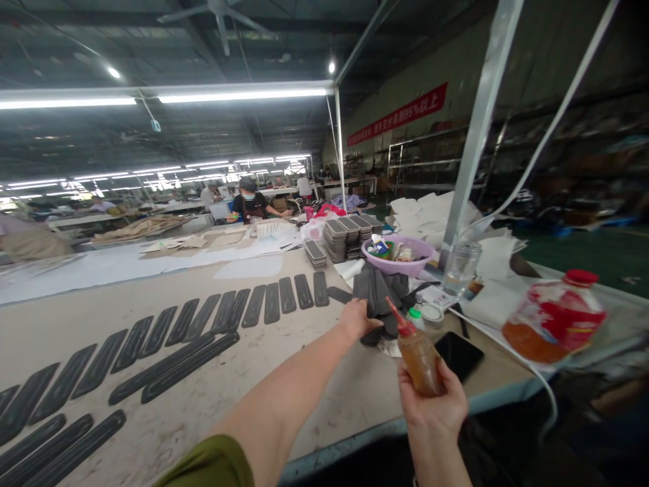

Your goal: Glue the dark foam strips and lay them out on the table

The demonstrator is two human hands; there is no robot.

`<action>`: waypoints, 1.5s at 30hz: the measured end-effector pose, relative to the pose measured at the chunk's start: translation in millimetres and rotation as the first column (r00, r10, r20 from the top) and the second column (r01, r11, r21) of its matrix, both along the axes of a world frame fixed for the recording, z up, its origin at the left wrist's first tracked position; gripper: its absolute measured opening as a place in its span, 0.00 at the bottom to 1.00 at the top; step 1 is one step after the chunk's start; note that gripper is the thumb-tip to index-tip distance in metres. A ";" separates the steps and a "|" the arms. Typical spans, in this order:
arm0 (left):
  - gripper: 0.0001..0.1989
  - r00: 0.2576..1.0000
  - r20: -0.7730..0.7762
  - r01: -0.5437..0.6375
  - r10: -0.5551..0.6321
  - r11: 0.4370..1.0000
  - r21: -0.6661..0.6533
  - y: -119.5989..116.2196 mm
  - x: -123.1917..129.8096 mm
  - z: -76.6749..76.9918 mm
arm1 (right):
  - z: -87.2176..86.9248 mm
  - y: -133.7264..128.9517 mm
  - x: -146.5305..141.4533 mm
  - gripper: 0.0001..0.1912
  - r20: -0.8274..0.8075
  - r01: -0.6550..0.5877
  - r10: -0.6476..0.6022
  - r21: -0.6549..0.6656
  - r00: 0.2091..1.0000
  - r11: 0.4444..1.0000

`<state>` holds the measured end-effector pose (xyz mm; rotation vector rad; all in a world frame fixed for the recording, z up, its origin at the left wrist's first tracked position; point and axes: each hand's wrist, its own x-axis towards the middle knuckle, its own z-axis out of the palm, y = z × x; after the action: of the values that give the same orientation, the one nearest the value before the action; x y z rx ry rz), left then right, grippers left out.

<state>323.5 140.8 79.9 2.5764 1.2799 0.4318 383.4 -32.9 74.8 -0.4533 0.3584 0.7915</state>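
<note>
A clear squeeze bottle [422, 358] with amber liquid and a red nozzle is wrapped in the fingers of my right hand [432, 406], its tip pointing up and left. My left hand [356, 319] reaches to the pile of dark grey strips [376, 289], its fingers curled at the near left side of the pile on a dark strip; the fingertips are partly hidden. Across the table, several shiny black oblong pieces [203, 318] lie in slanting rows, apart or overlapping a little.
Behind the pile stand stacked grey-topped pieces [347, 233] and a purple basin [400, 260] of small items. A glass jar [462, 267], a black phone [459, 355] and a red-capped jug [558, 318] line the right. A metal post [479, 122] rises there. A person [251, 203] works further back.
</note>
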 end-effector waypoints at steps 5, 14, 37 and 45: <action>0.15 0.992 -0.097 0.087 -0.078 0.992 0.094 6.8 9.4 -4.4 | 2.7 -0.4 1.3 0.09 -0.032 -0.016 0.016 -0.009 0.999 1.000; 0.12 0.995 -0.095 0.059 -0.037 0.966 0.250 16.2 -48.6 16.6 | 1.4 -0.1 3.6 0.10 -0.002 -0.019 0.019 -0.035 1.000 0.999; 0.13 0.965 0.196 0.122 -0.172 0.962 0.244 -81.3 -257.6 -68.3 | -18.3 20.3 -30.2 0.18 0.332 -0.163 0.236 -0.231 0.914 0.959; 0.11 0.995 0.036 0.064 -0.089 0.899 0.434 -122.2 -352.0 -53.6 | -21.8 16.6 -38.5 0.21 0.500 -0.199 0.313 -0.268 0.808 0.943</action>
<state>-28.5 18.6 26.3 2.9348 1.1640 0.8519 344.9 -16.3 53.0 -0.9091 -0.1587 0.8563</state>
